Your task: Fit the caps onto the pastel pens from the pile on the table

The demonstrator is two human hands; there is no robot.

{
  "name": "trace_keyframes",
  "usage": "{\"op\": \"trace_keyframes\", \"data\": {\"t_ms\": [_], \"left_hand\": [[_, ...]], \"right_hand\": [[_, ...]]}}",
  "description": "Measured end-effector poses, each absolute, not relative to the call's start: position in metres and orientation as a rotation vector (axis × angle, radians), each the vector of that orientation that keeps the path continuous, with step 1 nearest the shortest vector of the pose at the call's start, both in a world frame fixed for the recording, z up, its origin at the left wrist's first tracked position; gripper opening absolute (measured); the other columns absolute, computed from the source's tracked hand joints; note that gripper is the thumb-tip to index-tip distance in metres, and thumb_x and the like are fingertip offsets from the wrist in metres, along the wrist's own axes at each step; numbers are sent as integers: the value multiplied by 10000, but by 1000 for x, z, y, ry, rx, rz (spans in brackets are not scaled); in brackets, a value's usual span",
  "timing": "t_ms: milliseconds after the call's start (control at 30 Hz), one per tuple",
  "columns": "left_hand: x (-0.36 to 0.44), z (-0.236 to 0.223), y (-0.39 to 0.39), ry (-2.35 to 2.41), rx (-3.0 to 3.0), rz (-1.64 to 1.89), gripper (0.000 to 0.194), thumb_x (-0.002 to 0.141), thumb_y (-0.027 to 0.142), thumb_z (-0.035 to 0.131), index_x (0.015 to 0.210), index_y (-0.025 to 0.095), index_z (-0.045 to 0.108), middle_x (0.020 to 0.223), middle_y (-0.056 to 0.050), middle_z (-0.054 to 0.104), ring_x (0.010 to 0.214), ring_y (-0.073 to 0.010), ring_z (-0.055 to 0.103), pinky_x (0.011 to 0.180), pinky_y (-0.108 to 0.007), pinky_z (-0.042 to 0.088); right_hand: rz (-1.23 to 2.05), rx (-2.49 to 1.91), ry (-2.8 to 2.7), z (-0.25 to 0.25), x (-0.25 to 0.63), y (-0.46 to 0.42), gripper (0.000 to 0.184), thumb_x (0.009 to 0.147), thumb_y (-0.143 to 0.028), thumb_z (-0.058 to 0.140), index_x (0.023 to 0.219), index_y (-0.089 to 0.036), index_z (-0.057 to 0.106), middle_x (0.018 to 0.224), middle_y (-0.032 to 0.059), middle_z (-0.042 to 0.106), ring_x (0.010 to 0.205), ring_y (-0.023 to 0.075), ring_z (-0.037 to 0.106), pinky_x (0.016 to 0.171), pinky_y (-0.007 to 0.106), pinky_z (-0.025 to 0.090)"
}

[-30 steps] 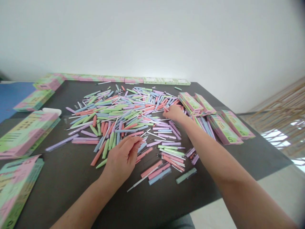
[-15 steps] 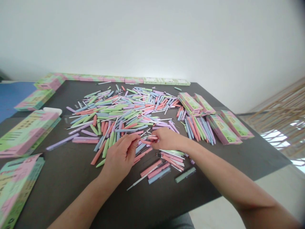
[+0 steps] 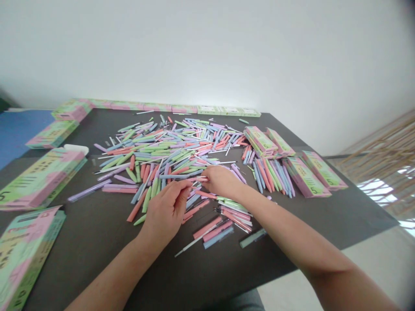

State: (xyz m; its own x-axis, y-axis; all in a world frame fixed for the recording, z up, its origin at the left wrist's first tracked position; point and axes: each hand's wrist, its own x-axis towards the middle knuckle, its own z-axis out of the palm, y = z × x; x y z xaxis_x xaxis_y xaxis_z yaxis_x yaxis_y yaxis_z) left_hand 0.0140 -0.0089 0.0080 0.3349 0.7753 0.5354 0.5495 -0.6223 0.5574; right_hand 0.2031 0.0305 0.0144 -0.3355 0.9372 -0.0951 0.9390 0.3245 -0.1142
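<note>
The left hand (image 3: 164,209) and right hand (image 3: 223,181), both with fingers closed, grip 1 pink pen part (image 3: 194,179) between their fingertips. It lies above the near side of the pen pile (image 3: 168,149), midway across the tabletop (image 3: 97,242). 4 cartons (image 3: 306,176) lie toward the tabletop's right edge.

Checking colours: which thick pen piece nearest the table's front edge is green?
The rightmost piece, lying alone; the pink pieces and blue piece lie grouped to its left.
</note>
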Motion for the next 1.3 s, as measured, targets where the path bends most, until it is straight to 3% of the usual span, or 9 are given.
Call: {"op": "trace_keyframes", "data": {"t_ms": [367, 667, 867, 967, 1033, 1100, 1200, 1300], "left_hand": [[13, 10, -10, 1256, 2259, 1099, 218, 947, 274, 441, 994, 156, 618, 748, -20, 685, 637, -143, 638, 608, -240, 490], [14, 10, -9, 1205, 2287, 1135, 188, 945, 248, 454, 982, 150, 611, 754, -22, 688, 640, -133, 638, 611, -226, 483], [13, 10, -11, 1180, 2261, 1134, 185, 951, 236, 447, 1003, 155, 604, 741, -13, 685, 605, -118, 631, 612, -226, 490], [13, 8, -13, 1139, 2241, 1146, 176, 955, 232, 449, 1027, 163, 595, 756, -10, 684, 591, -103, 621, 605, -216, 486], [14, 8, -14, 1108, 2240, 1171, 164, 953, 219, 457, 1031, 165, 590, 802, -18, 691, 603, -96, 624, 614, -211, 486], [14, 9, -16, 1085, 2243, 1200, 140, 946, 198, 472, 1019, 164, 586, 882, -35, 698, 638, -93, 632, 631, -208, 488], [14, 12, -18, 1049, 2258, 1241, 98, 933, 157, 493, 975, 161, 582, 941, -46, 689, 730, -100, 648, 673, -204, 489], [14, 14, -18, 1005, 2297, 1276, 93, 912, 111, 521, 958, 158, 587, 904, -37, 670, 819, -110, 641, 726, -199, 480]], "right_hand": [[-216, 1807, 2584, 11, 208, 35, 154, 835, -212, 530, 888, -169, 669, 941, 92, 706, 857, 213, 636, 658, 271, 374], [-257, 1788, 2616, 5, 204, 43, 175, 801, -190, 508, 818, -154, 679, 899, 116, 704, 809, 214, 613, 649, 283, 353], [-335, 1926, 2683, 17, 207, 33, 112, 758, -191, 527, 727, -144, 624, 743, 64, 657, 674, 163, 552, 589, 269, 321], [-1080, 2197, 2757, 28, 208, 14, 96, 750, -218, 570, 674, -160, 577, 621, -2, 603, 570, 117, 499, 535, 237, 318], [-1800, 2182, 2667, 35, 205, -1, 89, 756, -247, 610, 769, -160, 603, 663, -2, 644, 558, 104, 513, 524, 222, 343], [-2338, 2095, 2504, 38, 201, -14, 153, 757, -270, 645, 857, -157, 624, 680, 2, 665, 466, 70, 444, 456, 209, 296], [-2779, 1965, 2337, 35, 195, -27, 201, 774, -289, 671, 928, -159, 662, 689, 0, 664, 369, 28, 313, 382, 206, 204], [-2949, 1940, 2307, 24, 193, -32, 185, 790, -299, 694, 924, -172, 691, 677, -5, 652, 358, 19, 297, 368, 210, 198]]}}
